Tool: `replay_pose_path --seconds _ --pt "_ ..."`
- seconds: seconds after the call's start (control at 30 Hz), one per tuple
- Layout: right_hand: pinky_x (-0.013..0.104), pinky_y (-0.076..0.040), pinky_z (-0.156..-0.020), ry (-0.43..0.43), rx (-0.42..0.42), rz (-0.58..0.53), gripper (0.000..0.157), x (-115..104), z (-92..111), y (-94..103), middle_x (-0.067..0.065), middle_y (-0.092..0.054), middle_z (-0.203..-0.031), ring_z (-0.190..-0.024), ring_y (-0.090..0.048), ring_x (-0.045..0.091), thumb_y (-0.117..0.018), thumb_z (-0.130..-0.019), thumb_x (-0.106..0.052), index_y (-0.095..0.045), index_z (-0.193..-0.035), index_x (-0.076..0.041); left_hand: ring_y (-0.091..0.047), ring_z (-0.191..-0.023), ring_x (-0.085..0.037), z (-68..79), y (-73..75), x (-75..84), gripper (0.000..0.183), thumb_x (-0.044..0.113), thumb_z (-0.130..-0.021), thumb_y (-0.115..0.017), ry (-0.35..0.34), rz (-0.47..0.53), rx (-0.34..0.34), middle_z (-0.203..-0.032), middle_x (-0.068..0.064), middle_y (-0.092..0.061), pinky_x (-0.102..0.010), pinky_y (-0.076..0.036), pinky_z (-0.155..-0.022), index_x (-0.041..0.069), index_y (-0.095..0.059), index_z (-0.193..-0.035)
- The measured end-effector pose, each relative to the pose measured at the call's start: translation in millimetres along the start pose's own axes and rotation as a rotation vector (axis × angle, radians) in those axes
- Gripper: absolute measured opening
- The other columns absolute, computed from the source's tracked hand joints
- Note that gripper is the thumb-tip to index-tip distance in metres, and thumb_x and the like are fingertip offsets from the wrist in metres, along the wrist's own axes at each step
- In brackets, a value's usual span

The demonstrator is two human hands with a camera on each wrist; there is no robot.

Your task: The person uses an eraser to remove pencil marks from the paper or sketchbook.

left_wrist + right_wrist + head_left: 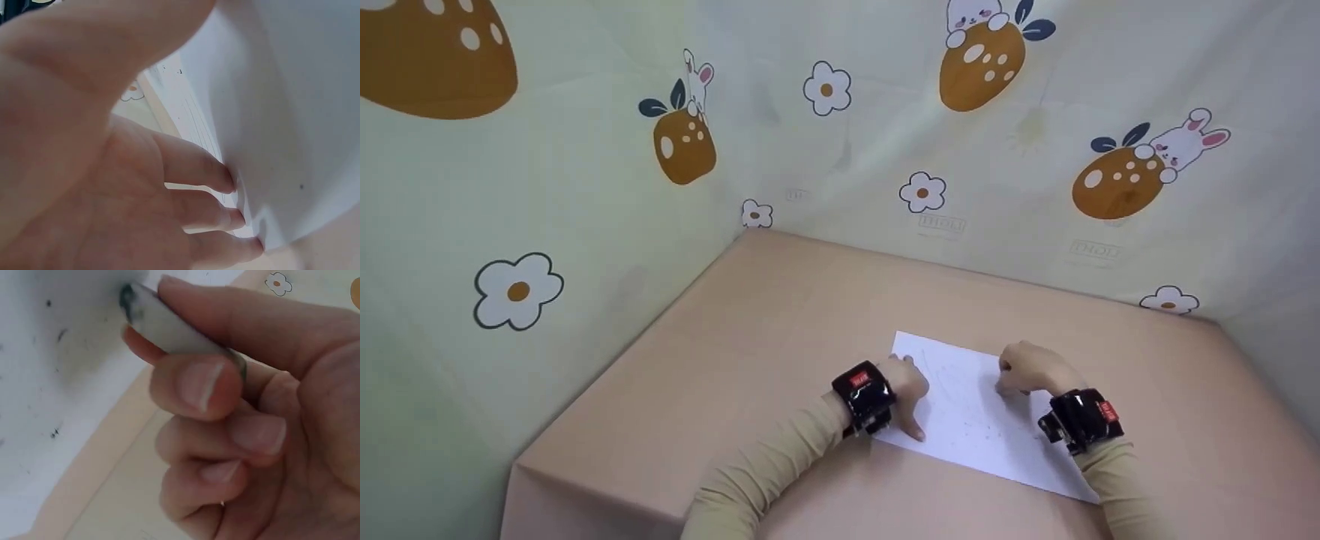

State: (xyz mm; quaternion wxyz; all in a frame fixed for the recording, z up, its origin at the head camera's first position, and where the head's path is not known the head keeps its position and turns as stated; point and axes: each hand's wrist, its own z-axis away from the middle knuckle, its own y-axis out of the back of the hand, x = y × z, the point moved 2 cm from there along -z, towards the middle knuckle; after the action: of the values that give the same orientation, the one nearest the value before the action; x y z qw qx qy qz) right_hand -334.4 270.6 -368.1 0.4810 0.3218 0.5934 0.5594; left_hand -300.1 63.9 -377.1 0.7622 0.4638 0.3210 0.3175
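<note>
A white sheet of paper [960,420] lies on the table, with faint pencil lines and dark specks on it. My left hand [907,382] rests on its left part, thumb spread away from the fingers. In the left wrist view, the fingertips [222,179] press down on the paper. Over the right part of the sheet is my right hand [1035,367], pinching a white eraser [177,333] between thumb and fingers. The eraser's tip is smudged dark and meets the paper. In the head view the hand hides the eraser.
A tan cloth covers the table [720,360]. Behind and to the left hangs a pale curtain [855,150] printed with flowers, rabbits and orange fruit. Black cameras [867,396] are strapped to both wrists. The table's front left corner [516,463] is at the lower left.
</note>
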Motion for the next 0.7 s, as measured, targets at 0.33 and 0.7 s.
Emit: replay_pose_path --seconds 0.33,0.7 --pt "0.023 -0.038 -0.05 0.024 -0.059 0.038 0.006 -4 2 0.2 -0.002 -0.056 -0.059 -0.054 -0.047 0.011 -0.07 -0.07 -0.009 -0.065 -0.068 -0.006 -0.034 -0.14 -0.039 1.0 -1.1 -0.2 0.087 0.065 -0.072 -0.069 0.025 0.036 -0.006 -0.15 -0.024 -0.034 -0.046 -0.031 -0.117 0.014 -0.05 -0.139" --pt "0.026 -0.038 -0.052 0.065 0.044 0.098 0.009 -9 -2 -4.3 0.001 -0.058 -0.064 -0.06 -0.048 0.013 -0.07 -0.069 -0.009 -0.061 -0.065 -0.008 -0.036 -0.139 -0.033 1.7 -0.1 -0.7 0.079 0.065 -0.073 -0.068 -0.016 -0.002 0.019 -0.144 -0.018 -0.047 -0.042 -0.029 -0.118 0.012 -0.058 -0.131"
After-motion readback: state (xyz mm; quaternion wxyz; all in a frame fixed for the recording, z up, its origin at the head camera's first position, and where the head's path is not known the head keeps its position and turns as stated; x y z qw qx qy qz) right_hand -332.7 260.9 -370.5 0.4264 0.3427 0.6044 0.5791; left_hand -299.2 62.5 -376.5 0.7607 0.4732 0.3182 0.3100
